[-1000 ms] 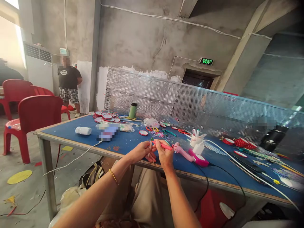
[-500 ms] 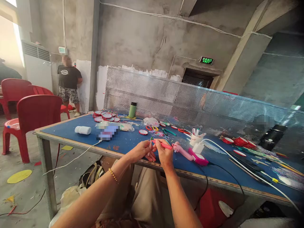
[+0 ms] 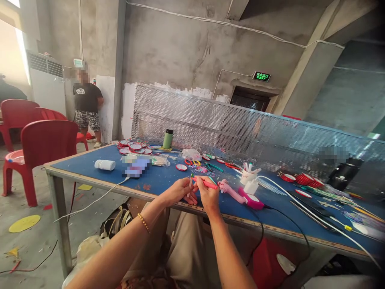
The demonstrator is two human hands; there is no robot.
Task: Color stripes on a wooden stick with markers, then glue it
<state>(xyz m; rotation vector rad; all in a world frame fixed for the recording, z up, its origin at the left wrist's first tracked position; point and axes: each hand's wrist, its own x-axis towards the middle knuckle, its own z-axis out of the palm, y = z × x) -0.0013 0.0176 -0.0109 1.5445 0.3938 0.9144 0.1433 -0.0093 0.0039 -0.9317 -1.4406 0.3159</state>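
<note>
My left hand (image 3: 179, 192) is closed around a thin pale stick with a green tip (image 3: 190, 182), held upright above the near edge of the blue table (image 3: 90, 170). My right hand (image 3: 208, 196) pinches a red stick (image 3: 207, 183) that points right, its left end meeting the pale stick. Both hands touch each other at the fingertips. A pink glue gun (image 3: 240, 196) lies just right of my right hand.
Red round lids (image 3: 134, 147), a green bottle (image 3: 167, 139), a white bottle (image 3: 105, 164), scissors (image 3: 192, 163) and a white cup of sticks (image 3: 248, 173) lie on the table. A perforated metal screen (image 3: 228, 128) stands behind. Red chairs (image 3: 42, 148) and a standing person (image 3: 87, 105) are at left.
The view has shifted slightly; my hands keep the same grip and place on the two sticks.
</note>
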